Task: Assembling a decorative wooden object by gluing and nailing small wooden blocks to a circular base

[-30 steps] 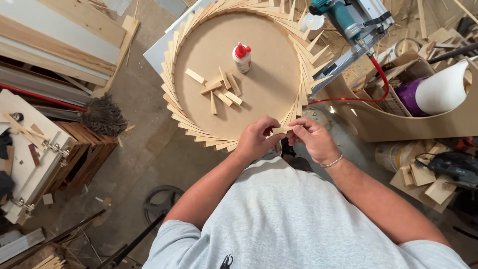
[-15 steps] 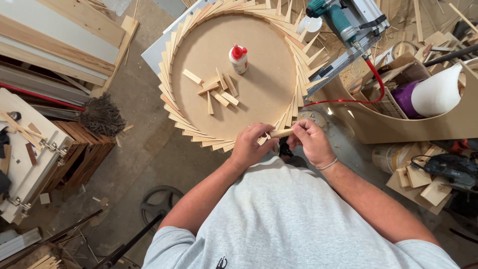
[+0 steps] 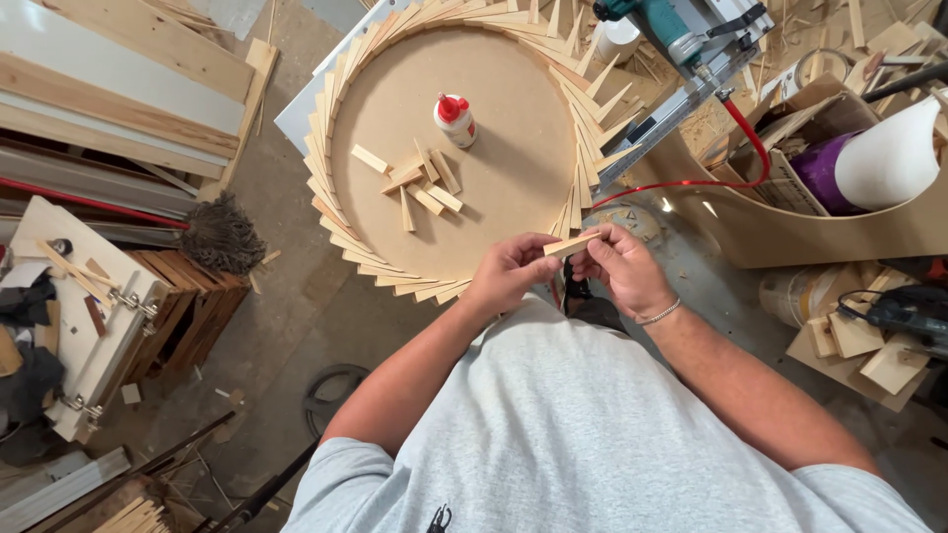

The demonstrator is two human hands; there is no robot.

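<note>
Hands [image 3: 509, 271] and [image 3: 620, 271] pinched a small wooden strip [image 3: 573, 243] between closed fingertips just off the round board's [image 3: 494, 168] near edge, where it likely needed seating flush against the last fanned slat [image 3: 454, 290].

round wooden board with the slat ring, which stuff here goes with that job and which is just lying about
In use: short pale wooden slat held by left hand and right hand; round brown board; loose slats; red-capped white glue bottle.

Lying about: teal power saw; red hose; dark bristly brush.
</note>
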